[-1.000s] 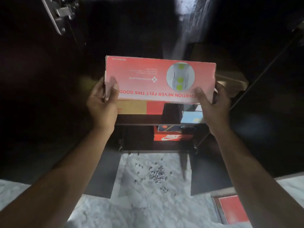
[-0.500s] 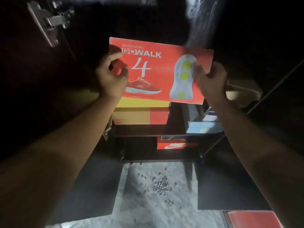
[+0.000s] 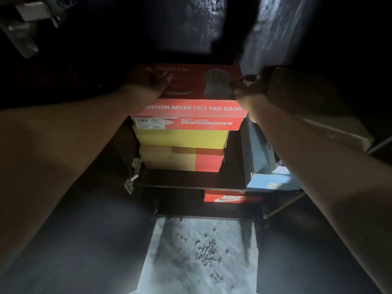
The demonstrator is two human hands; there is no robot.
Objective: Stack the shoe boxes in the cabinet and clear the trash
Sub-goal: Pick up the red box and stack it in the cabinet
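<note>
Red cardboard fills the space between the two hands: a red shoe box (image 3: 188,112) with white lettering on its front sits flat on top of a stack inside the dark cabinet. The left hand (image 3: 148,82) lies on the left part of its lid, but deep shadow hides whether the fingers are flat or curled. The right hand (image 3: 247,89) is against the box's right top edge, blurred and dim, so its grip cannot be told either. Directly under the red shoe box is a yellow box (image 3: 182,139), and under that a tan and red box (image 3: 180,159), which rests on a dark shelf (image 3: 180,179). Below the right forearm a blue box (image 3: 257,149) stands tilted on end just beside the stack. Lower down, under the shelf, a red box with a white logo (image 3: 231,198) shows its front. Below the left forearm a metal hinge (image 3: 133,174) is fixed to the cabinet's side. Far beneath both arms, small dark bits (image 3: 209,251) lie scattered on the pale marble floor (image 3: 169,272).
</note>
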